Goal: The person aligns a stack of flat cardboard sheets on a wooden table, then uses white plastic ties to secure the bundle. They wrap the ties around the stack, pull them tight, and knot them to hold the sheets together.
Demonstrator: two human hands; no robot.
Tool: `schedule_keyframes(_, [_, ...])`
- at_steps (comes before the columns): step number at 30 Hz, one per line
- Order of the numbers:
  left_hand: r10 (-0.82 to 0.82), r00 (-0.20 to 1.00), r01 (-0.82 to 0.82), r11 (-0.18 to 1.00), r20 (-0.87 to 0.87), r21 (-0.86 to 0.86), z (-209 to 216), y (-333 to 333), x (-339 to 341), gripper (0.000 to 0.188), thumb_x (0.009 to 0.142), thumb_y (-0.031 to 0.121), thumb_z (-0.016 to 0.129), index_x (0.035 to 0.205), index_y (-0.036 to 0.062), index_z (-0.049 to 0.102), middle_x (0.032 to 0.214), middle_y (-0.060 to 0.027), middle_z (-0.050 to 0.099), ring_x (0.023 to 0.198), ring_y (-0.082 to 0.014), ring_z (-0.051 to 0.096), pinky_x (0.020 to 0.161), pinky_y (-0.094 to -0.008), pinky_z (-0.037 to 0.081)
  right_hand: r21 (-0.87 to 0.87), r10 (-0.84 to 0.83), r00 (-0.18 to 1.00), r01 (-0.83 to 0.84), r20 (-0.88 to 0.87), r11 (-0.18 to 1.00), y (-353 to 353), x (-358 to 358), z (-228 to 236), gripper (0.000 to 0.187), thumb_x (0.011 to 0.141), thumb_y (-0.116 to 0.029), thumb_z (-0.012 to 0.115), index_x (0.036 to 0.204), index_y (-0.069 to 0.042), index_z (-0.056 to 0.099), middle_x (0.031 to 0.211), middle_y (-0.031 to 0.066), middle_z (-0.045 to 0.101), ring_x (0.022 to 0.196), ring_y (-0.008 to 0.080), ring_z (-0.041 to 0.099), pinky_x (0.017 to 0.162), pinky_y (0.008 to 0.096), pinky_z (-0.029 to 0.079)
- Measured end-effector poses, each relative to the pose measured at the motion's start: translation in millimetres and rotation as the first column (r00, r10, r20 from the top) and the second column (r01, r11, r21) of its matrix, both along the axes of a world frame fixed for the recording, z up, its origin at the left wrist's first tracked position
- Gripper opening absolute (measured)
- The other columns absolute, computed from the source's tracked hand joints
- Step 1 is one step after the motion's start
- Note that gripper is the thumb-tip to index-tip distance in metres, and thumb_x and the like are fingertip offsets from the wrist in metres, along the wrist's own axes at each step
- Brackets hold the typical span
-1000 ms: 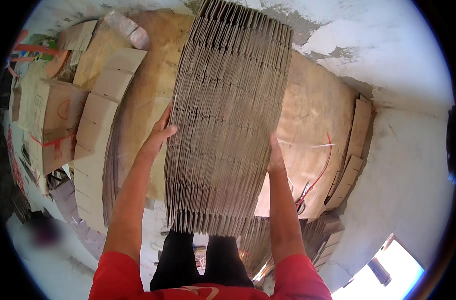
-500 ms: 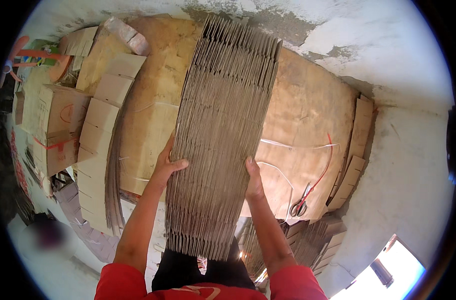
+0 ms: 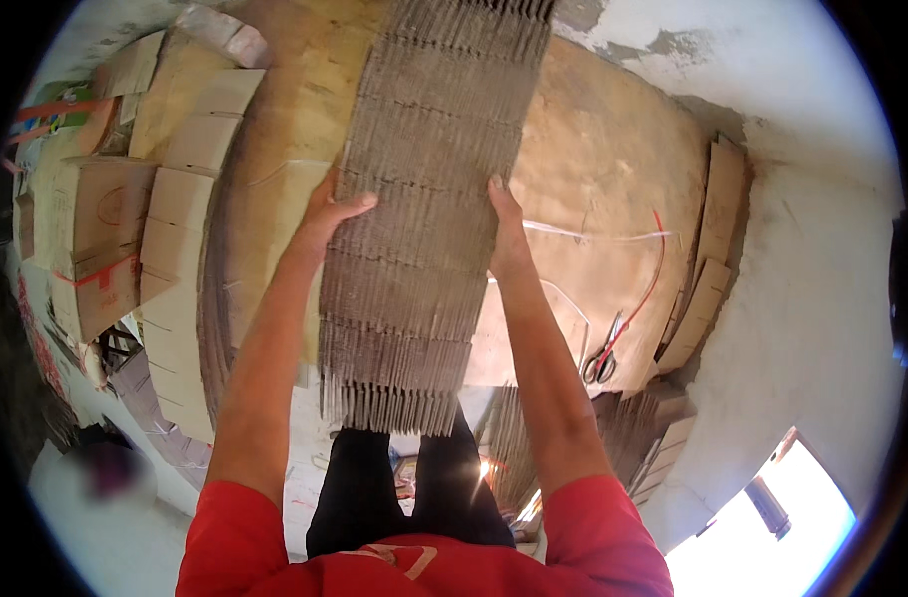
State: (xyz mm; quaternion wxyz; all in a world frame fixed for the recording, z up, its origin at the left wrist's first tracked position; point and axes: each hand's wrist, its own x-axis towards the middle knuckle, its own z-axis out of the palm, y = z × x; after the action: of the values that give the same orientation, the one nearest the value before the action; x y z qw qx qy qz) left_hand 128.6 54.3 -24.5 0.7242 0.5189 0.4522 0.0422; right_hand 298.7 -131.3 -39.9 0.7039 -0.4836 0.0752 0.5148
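Between my two hands is a long, thick stack of slotted grey-brown cardboard strips (image 3: 414, 239), its many edges turned up and its length running away from me. My left hand (image 3: 333, 211) presses its left side, thumb over the top edge. On the opposite side my right hand (image 3: 507, 224) grips it, thumb up along the edge. Most fingers of both hands are hidden by the stack. The near end hangs above my legs, past the front of the wooden board (image 3: 613, 149); the far end runs out of the picture.
Scissors (image 3: 600, 366), a red cord (image 3: 645, 298) and white strapping (image 3: 563, 231) lie on the board's right part. Slotted cardboard sheets (image 3: 181, 219) and a carton (image 3: 106, 219) stand left. More cardboard (image 3: 718, 219) lines the right wall. A block (image 3: 225, 35) sits far left.
Both hands have moved farther from my body, carrying the stack with them. Its upper face now shows rows of slots across it. My grip on both sides stays.
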Motion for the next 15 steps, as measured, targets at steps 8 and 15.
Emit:
schedule_keyframes(8, [0.147, 0.98, -0.157, 0.985, -0.133, -0.067, 48.5, -58.4, -79.9, 0.098, 0.054, 0.019, 0.08, 0.139, 0.0012, 0.035, 0.127, -0.0133, 0.053, 0.116, -0.0281, 0.053, 0.1, -0.0392, 0.04, 0.001, 0.012, 0.989, -0.012, 0.147, 1.0, -47.3, -71.7, 53.1, 0.068, 0.091, -0.024, 0.056, 0.146, -0.002, 0.022, 0.141, 0.0105, 0.037, 0.129, 0.0185, 0.034, 0.107, 0.0302, 0.026])
schedule_keyframes(15, [0.1, 0.995, -0.098, 0.991, 0.016, -0.088, 20.1, -88.7, -61.6, 0.106, 0.054, 0.014, 0.081, 0.143, 0.0011, 0.026, 0.132, -0.0152, 0.048, 0.121, -0.0282, 0.048, 0.104, -0.0359, 0.036, -0.154, 0.059, 0.981, -0.03, 0.187, 0.988, -71.8, -54.5, 41.3, 0.058, 0.091, -0.027, 0.055, 0.138, 0.001, 0.035, 0.127, 0.0091, 0.051, 0.115, 0.0178, 0.047, 0.099, 0.0311, 0.037])
